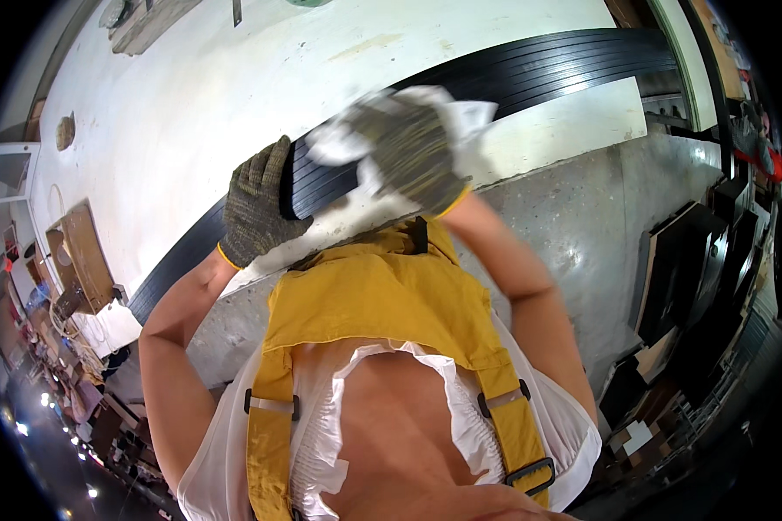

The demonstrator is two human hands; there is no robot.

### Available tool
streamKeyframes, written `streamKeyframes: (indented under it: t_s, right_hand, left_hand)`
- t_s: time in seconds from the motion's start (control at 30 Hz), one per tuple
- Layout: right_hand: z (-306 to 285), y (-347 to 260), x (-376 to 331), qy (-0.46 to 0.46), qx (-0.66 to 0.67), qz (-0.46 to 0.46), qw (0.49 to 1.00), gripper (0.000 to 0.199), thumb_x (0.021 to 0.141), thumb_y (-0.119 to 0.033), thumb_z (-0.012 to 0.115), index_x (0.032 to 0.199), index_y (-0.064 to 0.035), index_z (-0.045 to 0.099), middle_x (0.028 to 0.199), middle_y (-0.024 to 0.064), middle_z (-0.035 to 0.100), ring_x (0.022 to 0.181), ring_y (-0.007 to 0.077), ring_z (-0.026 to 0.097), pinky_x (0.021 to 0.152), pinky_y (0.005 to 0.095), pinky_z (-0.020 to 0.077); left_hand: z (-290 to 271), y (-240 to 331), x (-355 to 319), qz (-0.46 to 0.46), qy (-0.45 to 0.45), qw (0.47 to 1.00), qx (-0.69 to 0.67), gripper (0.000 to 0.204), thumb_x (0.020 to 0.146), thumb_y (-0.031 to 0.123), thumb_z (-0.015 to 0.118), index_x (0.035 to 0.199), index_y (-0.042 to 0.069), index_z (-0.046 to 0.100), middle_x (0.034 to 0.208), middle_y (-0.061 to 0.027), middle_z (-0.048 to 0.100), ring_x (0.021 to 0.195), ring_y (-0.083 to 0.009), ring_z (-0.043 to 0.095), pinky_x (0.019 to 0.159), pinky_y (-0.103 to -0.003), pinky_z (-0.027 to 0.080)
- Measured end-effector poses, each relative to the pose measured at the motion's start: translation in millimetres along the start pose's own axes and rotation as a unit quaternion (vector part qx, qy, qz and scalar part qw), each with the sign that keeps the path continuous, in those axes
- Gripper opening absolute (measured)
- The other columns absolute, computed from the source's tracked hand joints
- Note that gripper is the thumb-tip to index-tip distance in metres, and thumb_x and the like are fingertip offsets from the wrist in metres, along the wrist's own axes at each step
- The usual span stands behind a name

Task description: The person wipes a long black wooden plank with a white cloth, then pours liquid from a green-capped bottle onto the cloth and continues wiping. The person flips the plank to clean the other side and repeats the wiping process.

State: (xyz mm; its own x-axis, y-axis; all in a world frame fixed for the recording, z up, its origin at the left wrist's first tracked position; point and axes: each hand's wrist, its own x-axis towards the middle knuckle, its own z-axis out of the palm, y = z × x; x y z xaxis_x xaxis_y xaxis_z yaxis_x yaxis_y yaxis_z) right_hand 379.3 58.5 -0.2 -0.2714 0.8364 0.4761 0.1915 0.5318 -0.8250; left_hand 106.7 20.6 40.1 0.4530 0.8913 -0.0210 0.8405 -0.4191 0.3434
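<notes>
A long, glossy black grooved panel [539, 74] lies across the white worktable [573, 126] and appears bent by the lens. My left hand [261, 204], in a dark knitted glove with a yellow cuff, rests flat at the panel's near part, fingers stretched out and thumb apart. Farther right, my right hand [408, 156] wears a matching glove and is blurred by motion. Beneath and around its fingers is a crumpled white cloth [471, 122], pressed against the panel. The hand hides part of the cloth and the surface below it.
A pale rough block [155, 26] lies on the table's far left side, with a small round lump [65, 132] nearer. Dark panels [686, 269] lean or stand at the right above the grey concrete floor [582, 252]. A brown wooden board [85, 252] is at left.
</notes>
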Motion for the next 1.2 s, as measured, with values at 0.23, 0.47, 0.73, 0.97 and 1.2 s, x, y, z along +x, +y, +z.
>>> streamKeyframes:
  t_s: [0.23,0.47,0.73,0.97,1.2]
  right_hand:
    - [-174.9,58.2,22.7,-0.023,-0.685,0.086,0.723,0.038,0.089,-0.024,0.064,0.125,-0.0127,0.064,0.119,0.0088,0.069,0.109,0.0244,0.063,0.093,0.0379,0.0507]
    - [32.2,-13.6,-16.5,-0.123,-0.410,-0.103,0.898,0.054,0.089,-0.041,0.068,0.135,-0.0168,0.053,0.138,0.0097,0.054,0.121,0.0276,0.056,0.099,0.0500,0.0514]
    - [-187.7,71.0,-2.5,-0.014,-0.609,0.129,0.782,0.041,0.092,-0.029,0.061,0.128,-0.0094,0.061,0.129,0.0100,0.064,0.109,0.0234,0.064,0.090,0.0343,0.0544]
    - [33.8,-17.9,-28.6,-0.010,0.301,0.237,0.924,0.063,0.097,-0.054,0.048,0.138,-0.0067,0.049,0.139,0.0144,0.055,0.126,0.0287,0.055,0.102,0.0429,0.0479]
    - [-96.7,22.1,-2.1,-0.054,-0.578,0.016,0.814,0.043,0.079,-0.018,0.070,0.121,-0.0138,0.066,0.119,0.0073,0.067,0.111,0.0252,0.062,0.095,0.0421,0.0480]
  left_hand:
    - [-9.5,2.4,-5.7,-0.035,-0.022,0.999,-0.001,0.116,0.051,0.030,0.088,0.152,0.009,0.035,0.137,-0.0169,0.053,0.123,-0.0351,0.052,0.106,-0.045,0.040]
    - [-3.1,-2.7,-12.7,-0.030,-0.010,0.999,-0.019,0.118,0.051,0.033,0.090,0.152,0.009,0.033,0.140,-0.0178,0.049,0.126,-0.0355,0.049,0.108,-0.047,0.039]
    - [-15.7,-47.6,-91.1,-0.065,0.020,0.996,0.060,0.119,0.051,0.032,0.089,0.152,0.009,0.031,0.138,-0.0168,0.048,0.129,-0.0368,0.045,0.117,-0.053,0.028]
    - [-6.9,-49.9,-92.1,-0.068,0.067,0.994,0.049,0.114,0.051,0.031,0.088,0.149,0.006,0.035,0.132,-0.0167,0.053,0.124,-0.0339,0.050,0.116,-0.052,0.031]
    - [-16.7,-49.1,-103.6,-0.087,0.047,0.994,0.041,0.112,0.050,0.029,0.089,0.148,0.008,0.037,0.133,-0.0146,0.052,0.125,-0.0328,0.049,0.116,-0.051,0.031]
